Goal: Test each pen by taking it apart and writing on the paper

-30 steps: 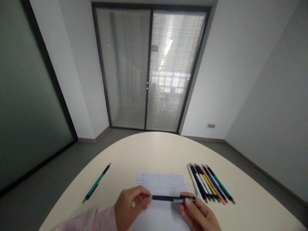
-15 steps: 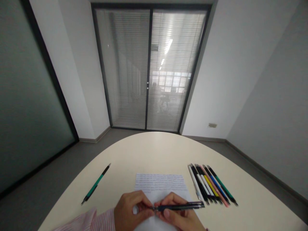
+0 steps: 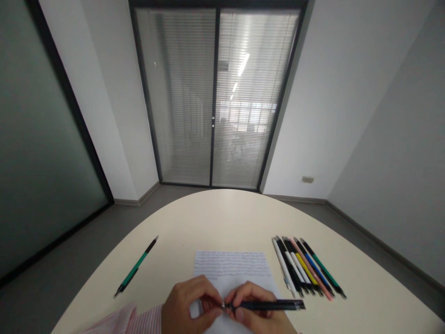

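Above the lower part of a written sheet of paper, my right hand holds a dark pen between thumb and fingers, its clip end pointing right. The fingertips of my left hand pinch the pen's tip end, close to the right fingertips. Whatever small part lies between the left fingertips is too small to tell. A green and black pen lies alone on the left. Several pens in white, black, yellow, pink, blue and green lie side by side on the right.
The pale round table has its curved far edge ahead. Beyond it stand a glass door with blinds and white walls. A dark-framed glass panel is at the left.
The held pen has shifted slightly right and down, and its clip has turned away from the top. My hands stay together at its tip end.
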A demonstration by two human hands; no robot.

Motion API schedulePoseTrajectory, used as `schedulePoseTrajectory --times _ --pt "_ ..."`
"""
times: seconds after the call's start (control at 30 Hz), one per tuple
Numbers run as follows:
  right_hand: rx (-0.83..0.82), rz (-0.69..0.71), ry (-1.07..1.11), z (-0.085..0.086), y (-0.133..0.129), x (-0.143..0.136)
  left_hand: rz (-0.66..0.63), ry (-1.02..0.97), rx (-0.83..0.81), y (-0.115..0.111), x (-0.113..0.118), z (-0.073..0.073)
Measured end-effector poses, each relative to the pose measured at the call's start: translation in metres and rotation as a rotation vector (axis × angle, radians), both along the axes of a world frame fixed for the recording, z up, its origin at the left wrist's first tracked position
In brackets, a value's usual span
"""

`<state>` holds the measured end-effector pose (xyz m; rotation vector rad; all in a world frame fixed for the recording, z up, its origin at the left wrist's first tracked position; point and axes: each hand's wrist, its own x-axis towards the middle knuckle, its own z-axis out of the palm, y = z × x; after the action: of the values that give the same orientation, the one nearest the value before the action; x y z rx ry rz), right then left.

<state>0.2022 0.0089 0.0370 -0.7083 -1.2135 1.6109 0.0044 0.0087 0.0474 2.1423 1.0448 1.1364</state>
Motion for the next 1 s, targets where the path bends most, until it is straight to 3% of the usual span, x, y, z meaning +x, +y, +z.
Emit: schedulePoseTrajectory --times 0.17,0.43,0.6,0.7,0.8,0.9,1.0 --pt "0.005 0.093 0.112 -0.002 0.002 -0.001 -0.018 -0.079 0.061 -0.001 0.003 -0.001" --pt "0.047 0.088 0.129 -0.008 0.003 -0.001 -0.012 -0.122 -0.107 -0.001 -0.001 -0.004" --pt "0.06 0.114 0.119 -0.002 0.001 0.0 -0.028 -0.238 -0.215 -0.004 0.003 -0.006" --pt "0.069 0.128 0.075 0.002 0.0 0.002 -0.011 -0.201 -0.209 -0.004 0.003 -0.005" --pt "0.048 0.08 0.072 0.002 -0.001 0.002 0.009 -0.106 -0.202 0.0 0.001 0.001" --pt "-0.034 -0.056 0.127 0.002 0.0 0.003 0.036 -0.098 -0.182 0.006 -0.004 0.006" --pt "-0.128 -0.183 0.182 0.003 0.001 0.003 0.103 0.008 -0.032 0.014 -0.008 0.003"
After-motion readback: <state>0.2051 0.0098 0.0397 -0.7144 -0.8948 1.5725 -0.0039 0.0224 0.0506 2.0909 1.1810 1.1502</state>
